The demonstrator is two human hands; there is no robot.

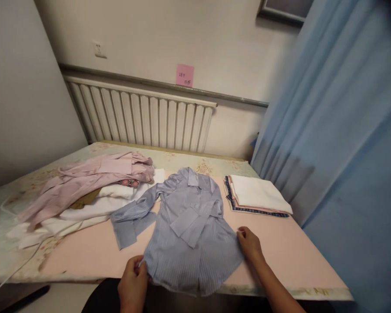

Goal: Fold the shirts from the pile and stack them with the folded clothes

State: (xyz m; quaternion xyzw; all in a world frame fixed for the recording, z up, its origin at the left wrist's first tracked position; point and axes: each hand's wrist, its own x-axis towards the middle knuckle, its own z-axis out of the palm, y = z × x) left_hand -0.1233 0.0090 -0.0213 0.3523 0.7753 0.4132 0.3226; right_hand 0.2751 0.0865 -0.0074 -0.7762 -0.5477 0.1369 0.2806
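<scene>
A blue striped button-up shirt [182, 256] lies front up on a pink cloth [273, 252], its collar toward the wall. One sleeve is folded across the chest, while the other sticks out to the left with its cuff bent down. At the lower left corner of the hem, my left hand [133, 278] pinches the fabric. My right hand [249, 243] has its fingers closed on the shirt's right side edge, a little above the hem. The bottom hem hangs slightly over the table's front edge.
Crumpled pink [114, 167] and white garments [107, 200] are heaped at the left. A folded stack of cloth [260, 193] sits at the right, beside a blue curtain [313, 143]. Behind the table stand a radiator [143, 113] and wall. A white cord [19, 267] runs over the left front edge.
</scene>
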